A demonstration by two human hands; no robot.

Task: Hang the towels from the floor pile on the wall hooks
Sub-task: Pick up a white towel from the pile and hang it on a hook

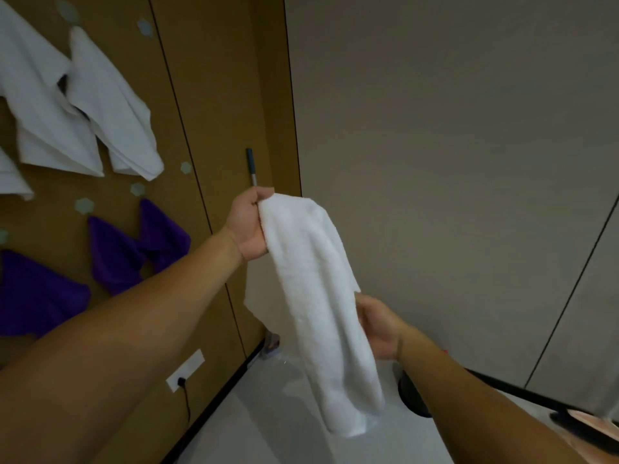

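Note:
A white towel (pixel 315 296) hangs lengthwise in front of me. My left hand (pixel 249 226) grips its top end. My right hand (pixel 378 326) holds its right edge lower down, fingers partly hidden behind the cloth. On the brown wall panel at left hang white towels (pixel 110 105) and purple towels (pixel 134 256) from small pale hooks. Free hooks (pixel 186 167) show between them. The floor pile is out of view.
A mop or broom handle (pixel 251 165) leans in the wall corner. A wall socket (pixel 184 370) with a plugged cable sits low on the brown wall. A dark round object (pixel 410 395) stands on the pale floor at right, near a black baseboard.

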